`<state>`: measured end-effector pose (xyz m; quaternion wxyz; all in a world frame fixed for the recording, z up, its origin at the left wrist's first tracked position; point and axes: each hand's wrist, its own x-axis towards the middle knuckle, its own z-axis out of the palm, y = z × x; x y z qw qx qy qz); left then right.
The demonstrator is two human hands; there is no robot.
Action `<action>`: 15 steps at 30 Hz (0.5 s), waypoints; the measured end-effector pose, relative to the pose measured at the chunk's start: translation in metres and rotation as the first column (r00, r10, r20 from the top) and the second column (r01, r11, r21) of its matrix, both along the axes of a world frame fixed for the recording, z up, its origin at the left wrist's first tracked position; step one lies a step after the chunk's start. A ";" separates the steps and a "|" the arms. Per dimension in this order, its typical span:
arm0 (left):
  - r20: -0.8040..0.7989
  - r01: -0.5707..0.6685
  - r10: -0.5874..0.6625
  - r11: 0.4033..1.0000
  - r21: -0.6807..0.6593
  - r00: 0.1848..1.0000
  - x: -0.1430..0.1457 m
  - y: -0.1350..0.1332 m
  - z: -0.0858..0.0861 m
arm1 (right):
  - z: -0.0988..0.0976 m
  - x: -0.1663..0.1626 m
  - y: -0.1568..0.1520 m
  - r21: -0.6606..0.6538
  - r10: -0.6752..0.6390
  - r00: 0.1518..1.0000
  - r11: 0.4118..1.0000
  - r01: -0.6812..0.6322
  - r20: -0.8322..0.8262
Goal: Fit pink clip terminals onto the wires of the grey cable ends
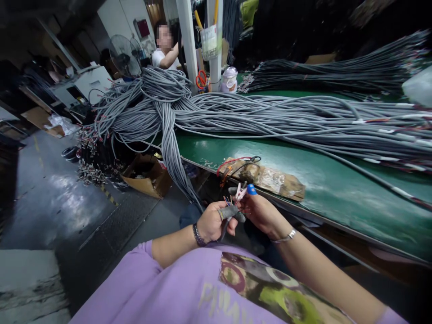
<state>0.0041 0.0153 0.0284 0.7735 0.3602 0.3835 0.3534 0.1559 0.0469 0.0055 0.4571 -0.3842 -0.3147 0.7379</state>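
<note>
My left hand (212,220) is closed round the end of a grey cable (229,211), whose thin coloured wires stick up from the stripped tip. My right hand (261,211) is closed on a small pink-handled tool (240,191) held at those wire tips; a blue cap (251,189) covers one fingertip. Both hands meet just below the near edge of the green table (320,180). A dark band is on my left wrist, a silver bracelet on my right.
A huge bundle of grey cables (270,117) lies across the table and spills over its left end. A taped cardboard piece (270,177) with loose wires lies nearby. A cardboard box (146,173) sits on the floor. Another person (165,47) works at the back.
</note>
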 end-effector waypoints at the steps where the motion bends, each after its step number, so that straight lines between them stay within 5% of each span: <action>1: -0.002 -0.001 0.001 1.000 -0.007 1.000 0.002 0.001 0.000 | 0.000 -0.002 0.001 0.002 -0.011 1.000 1.000 0.011 -0.010; 9: -0.005 -0.024 0.024 0.999 -0.035 1.000 0.005 0.003 -0.006 | -0.001 -0.014 0.002 -0.034 -0.136 0.985 0.991 0.133 -0.107; 15: -0.061 -0.024 0.021 0.999 -0.042 0.998 0.006 0.003 -0.007 | 0.001 -0.014 0.000 0.000 -0.115 0.992 0.993 0.115 -0.059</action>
